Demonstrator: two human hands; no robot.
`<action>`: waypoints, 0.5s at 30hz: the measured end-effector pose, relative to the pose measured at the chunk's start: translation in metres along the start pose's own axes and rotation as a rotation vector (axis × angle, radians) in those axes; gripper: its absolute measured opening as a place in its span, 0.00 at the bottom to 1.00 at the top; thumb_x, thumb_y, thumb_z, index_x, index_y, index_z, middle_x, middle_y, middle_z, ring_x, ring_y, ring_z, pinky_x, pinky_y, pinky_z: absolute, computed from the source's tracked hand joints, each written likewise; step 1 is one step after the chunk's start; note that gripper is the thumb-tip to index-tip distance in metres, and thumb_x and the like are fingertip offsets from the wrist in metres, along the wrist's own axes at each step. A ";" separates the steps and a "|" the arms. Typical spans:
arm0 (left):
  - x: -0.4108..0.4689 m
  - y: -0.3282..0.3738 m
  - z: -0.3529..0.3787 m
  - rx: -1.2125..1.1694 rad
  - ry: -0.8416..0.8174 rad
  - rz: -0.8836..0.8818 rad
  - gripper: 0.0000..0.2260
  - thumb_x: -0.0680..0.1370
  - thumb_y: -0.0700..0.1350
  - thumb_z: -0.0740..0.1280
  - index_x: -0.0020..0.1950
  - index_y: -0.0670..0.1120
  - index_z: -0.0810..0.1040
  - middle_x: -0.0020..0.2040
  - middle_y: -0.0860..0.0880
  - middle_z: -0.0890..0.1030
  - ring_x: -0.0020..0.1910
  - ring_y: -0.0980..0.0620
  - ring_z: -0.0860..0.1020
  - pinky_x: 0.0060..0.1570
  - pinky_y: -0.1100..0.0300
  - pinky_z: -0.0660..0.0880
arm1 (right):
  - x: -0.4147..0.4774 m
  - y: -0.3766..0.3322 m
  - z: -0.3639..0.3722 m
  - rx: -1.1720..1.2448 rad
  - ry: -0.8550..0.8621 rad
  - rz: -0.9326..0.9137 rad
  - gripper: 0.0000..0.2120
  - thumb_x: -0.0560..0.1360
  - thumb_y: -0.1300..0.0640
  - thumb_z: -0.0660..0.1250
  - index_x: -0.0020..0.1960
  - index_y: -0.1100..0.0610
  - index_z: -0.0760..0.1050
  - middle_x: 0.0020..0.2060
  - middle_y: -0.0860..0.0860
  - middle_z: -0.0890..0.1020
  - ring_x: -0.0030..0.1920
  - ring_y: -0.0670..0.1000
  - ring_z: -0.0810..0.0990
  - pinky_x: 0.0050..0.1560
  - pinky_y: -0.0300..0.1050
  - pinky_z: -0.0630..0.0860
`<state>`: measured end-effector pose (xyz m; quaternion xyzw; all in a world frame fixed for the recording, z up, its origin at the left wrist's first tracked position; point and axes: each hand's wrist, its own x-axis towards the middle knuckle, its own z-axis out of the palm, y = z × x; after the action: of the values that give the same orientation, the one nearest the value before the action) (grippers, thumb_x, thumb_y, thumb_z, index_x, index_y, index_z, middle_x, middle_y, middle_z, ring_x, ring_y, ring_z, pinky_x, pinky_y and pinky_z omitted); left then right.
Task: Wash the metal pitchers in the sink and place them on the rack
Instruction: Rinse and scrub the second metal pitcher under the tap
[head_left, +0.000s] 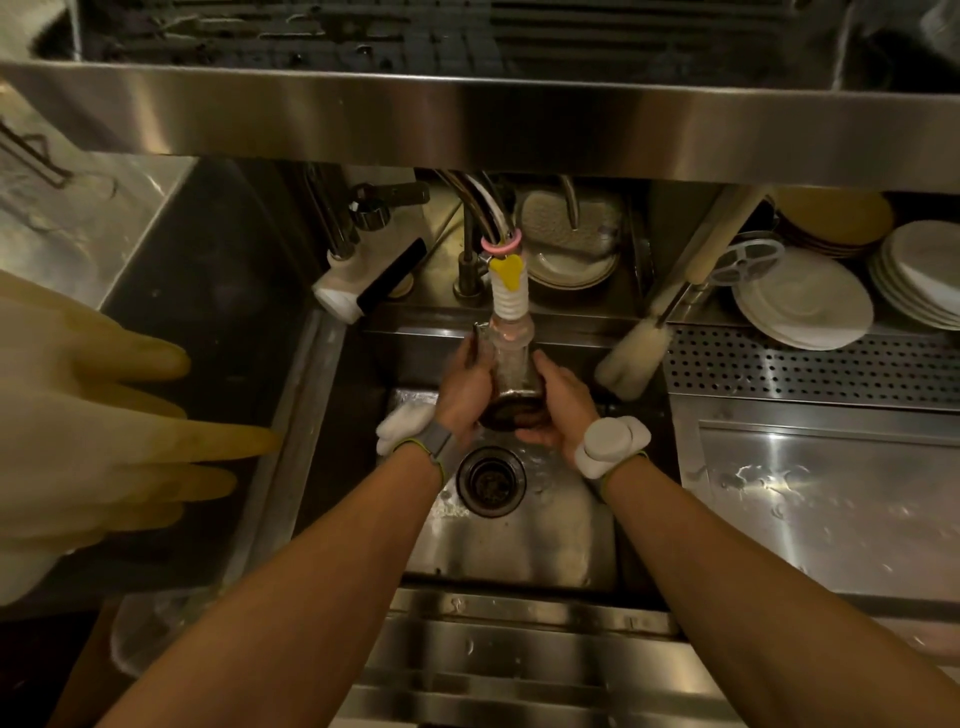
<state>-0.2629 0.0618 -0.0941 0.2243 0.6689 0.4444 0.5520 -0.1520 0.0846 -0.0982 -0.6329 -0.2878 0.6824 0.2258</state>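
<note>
A small metal pitcher (511, 387) is held over the steel sink (519, 540), right under the faucet's white ribbed nozzle (510, 299). Water runs down onto it. My left hand (462, 389) grips its left side near the handle. My right hand (558, 397) cups its right side and bottom edge. The pitcher's dark opening faces towards me. The sink's round drain (491, 480) lies just below my wrists. A perforated steel rack (810, 364) sits to the right of the sink.
White plates (805, 306) are stacked on the rack's far side, with a bottle brush (631, 358) leaning beside them. A yellowish rubber glove (104, 415) hangs at the left. A steel shelf (467, 119) overhangs the sink. A white cloth (402, 426) lies by my left wrist.
</note>
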 end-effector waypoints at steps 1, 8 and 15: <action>0.002 -0.002 -0.003 -0.037 0.030 -0.021 0.20 0.80 0.56 0.58 0.72 0.55 0.66 0.64 0.51 0.75 0.59 0.49 0.77 0.60 0.51 0.74 | 0.000 -0.001 0.001 0.026 -0.018 0.017 0.23 0.77 0.40 0.60 0.66 0.52 0.69 0.59 0.56 0.78 0.47 0.56 0.81 0.42 0.53 0.81; 0.001 0.000 -0.016 -0.141 -0.077 -0.192 0.23 0.77 0.62 0.61 0.62 0.47 0.76 0.52 0.44 0.83 0.44 0.50 0.82 0.39 0.58 0.77 | -0.002 0.005 0.009 0.018 -0.111 0.121 0.30 0.75 0.34 0.56 0.67 0.54 0.71 0.59 0.58 0.80 0.50 0.58 0.80 0.41 0.50 0.79; 0.007 -0.006 -0.026 -0.396 -0.202 -0.293 0.17 0.78 0.54 0.59 0.50 0.43 0.80 0.38 0.43 0.85 0.36 0.47 0.83 0.46 0.55 0.77 | 0.007 0.010 -0.005 -0.004 -0.034 0.042 0.24 0.79 0.41 0.57 0.72 0.50 0.62 0.58 0.55 0.77 0.45 0.57 0.79 0.39 0.49 0.77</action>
<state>-0.2885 0.0555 -0.1029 0.0556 0.5357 0.4574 0.7077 -0.1473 0.0825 -0.1100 -0.6277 -0.2795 0.6969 0.2053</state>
